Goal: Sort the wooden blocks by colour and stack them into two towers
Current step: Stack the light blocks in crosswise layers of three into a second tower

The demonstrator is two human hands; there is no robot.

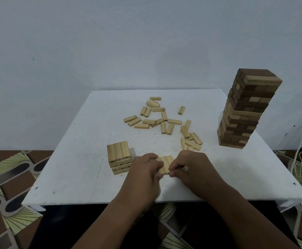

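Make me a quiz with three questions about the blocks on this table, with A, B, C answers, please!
1. Where is the tall tower?
A. Near left corner
B. Right side of the table
C. On the floor

2. What colour are the loose blocks lying in the middle?
A. Light wood
B. Blue
C. Black

3. What are the two hands doing?
A. Resting flat on the table
B. Waving in the air
C. Holding a few light blocks together

Answers:
1 B: it stands on the right of the white table.
2 A: all are pale.
3 C: left hand and right hand grip the held blocks between them.
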